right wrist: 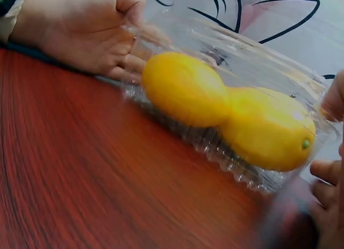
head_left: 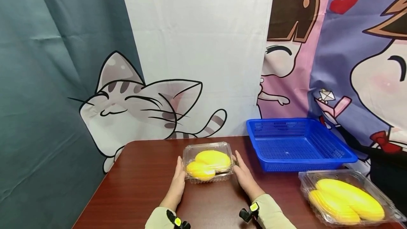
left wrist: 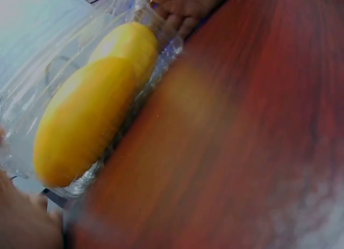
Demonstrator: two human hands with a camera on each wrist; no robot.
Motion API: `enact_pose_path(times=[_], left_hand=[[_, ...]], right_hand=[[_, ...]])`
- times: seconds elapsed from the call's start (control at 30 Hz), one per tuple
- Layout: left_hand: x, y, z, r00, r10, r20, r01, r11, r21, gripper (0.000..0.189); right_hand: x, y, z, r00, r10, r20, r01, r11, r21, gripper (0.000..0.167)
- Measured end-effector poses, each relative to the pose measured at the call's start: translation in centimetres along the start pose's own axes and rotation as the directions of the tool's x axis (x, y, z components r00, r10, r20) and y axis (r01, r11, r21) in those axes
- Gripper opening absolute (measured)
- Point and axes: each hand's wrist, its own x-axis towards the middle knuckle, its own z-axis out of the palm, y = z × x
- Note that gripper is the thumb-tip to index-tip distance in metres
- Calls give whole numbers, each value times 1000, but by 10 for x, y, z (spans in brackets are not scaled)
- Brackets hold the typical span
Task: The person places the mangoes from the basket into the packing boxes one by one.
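Note:
A clear plastic clamshell box (head_left: 206, 147) with two yellow, mango-like fruits (head_left: 213, 159) inside is between my two hands. Its lid looks closed. My left hand (head_left: 177, 183) grips the left side, while my right hand (head_left: 246, 179) holds the right side. In the right wrist view, the left hand (right wrist: 80, 36) has its thumb up and its fingers at the box's lower edge. The right hand's thumb and bent fingers (right wrist: 324, 192) show at the other end. Whether the box touches the table, I cannot tell.
At the back right stands a blue plastic basket (head_left: 310, 165). In front of it, a second clear box (head_left: 343, 175) with similar yellow fruits (head_left: 349, 197) rests on the brown table (head_left: 127, 193). A cartoon-printed curtain (head_left: 203, 45) hangs behind the table.

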Motion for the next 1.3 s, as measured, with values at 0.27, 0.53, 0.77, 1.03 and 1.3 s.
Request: enact_pose_path(times=[0.27,0.53,0.77,1.03,1.3], left_hand=[[0,2,-4,994,-29,-109,84,837,541,64],[-3,-1,-1,1000,-22,-13,25,799,600,58],[-2,1,1,1000,-11,-13,17,800,600,58],[0,6,3,997,-50,-52,70,839,540,62],[-2,6,5,996,-14,-86,60,835,547,56]], right_hand=[[-2,2,0,1000,-24,-17,12,873,-487,53],[-4,2,5,999,-6,37,25,834,-552,51],[-5,-2,10,998,-57,38,69,814,-577,47],[-2,-6,14,999,-31,-17,17,835,-550,47],[-4,-5,15,998,-33,-52,-1,836,-549,50]])
